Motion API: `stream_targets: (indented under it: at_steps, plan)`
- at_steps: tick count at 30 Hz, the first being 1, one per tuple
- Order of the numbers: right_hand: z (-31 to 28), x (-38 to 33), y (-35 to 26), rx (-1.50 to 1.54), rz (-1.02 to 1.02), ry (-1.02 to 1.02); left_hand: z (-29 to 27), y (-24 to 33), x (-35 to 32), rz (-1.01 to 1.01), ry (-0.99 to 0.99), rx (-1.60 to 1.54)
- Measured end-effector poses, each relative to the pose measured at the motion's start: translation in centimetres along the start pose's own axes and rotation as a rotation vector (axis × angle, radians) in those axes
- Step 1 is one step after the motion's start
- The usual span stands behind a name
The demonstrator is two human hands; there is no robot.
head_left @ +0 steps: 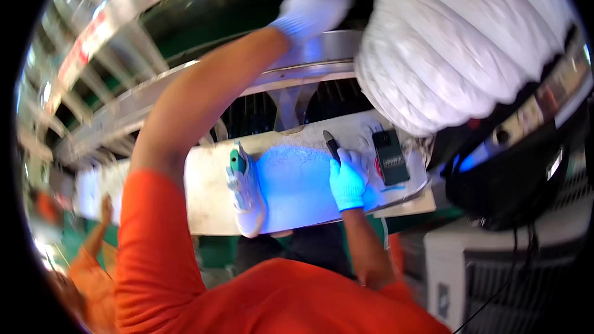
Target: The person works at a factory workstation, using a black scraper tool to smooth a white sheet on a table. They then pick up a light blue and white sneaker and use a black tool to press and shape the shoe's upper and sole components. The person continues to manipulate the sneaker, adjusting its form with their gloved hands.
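My left hand (pixel 314 7), in a white knit glove, reaches far forward and up over the metal edge of the conveyor. Motion smears its fingers, and I cannot make out whether they hold anything. Lower down, my right hand (pixel 348 180) is gloved too and lit bright blue over the worktop. Its fingers are closed around a dark, slim, pen-like tool (pixel 331 144) that points away from me. Between my arms, a white shoe (pixel 249 195) with a green part at its collar stands on the worktop, left of the blue-lit patch.
A dark phone (pixel 382 143) lies right of my right hand on the pale worktop (pixel 210 195). Above it hangs a large white ribbed duct (pixel 458 43). Conveyor rails (pixel 154 89) run along the far side. A grey machine (pixel 445 250) stands lower right; a person in orange (pixel 93 281) is at left.
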State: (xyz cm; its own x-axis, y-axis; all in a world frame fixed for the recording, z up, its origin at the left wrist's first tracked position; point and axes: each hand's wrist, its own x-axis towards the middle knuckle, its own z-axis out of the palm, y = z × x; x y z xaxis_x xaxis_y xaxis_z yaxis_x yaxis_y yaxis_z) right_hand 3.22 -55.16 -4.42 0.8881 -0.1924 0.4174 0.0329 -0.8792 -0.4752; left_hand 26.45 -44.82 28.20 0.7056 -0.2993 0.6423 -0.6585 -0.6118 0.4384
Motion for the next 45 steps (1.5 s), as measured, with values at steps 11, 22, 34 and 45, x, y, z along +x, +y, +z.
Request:
stream_targets:
  at_steps: [11,22,34,45]
  plan:
    - [-0.9,1.2,0.5,-0.020,-0.042,-0.046,17.7,-5.2,13.4,0.128,-0.203,-0.182]
    - [-0.3,1.3,1.1,0.017,-0.058,-0.014,3.3,-0.5,5.2,0.241,-0.225,0.432]
    - [-0.6,0.5,0.2,0.156,-0.202,0.409,-11.1,5.1,-29.4,0.524,-0.127,0.155]
    - [-0.9,-7.3,-3.8,0.694,0.131,-0.147,-7.5,5.2,-45.7,-0.089,0.114,-0.095]
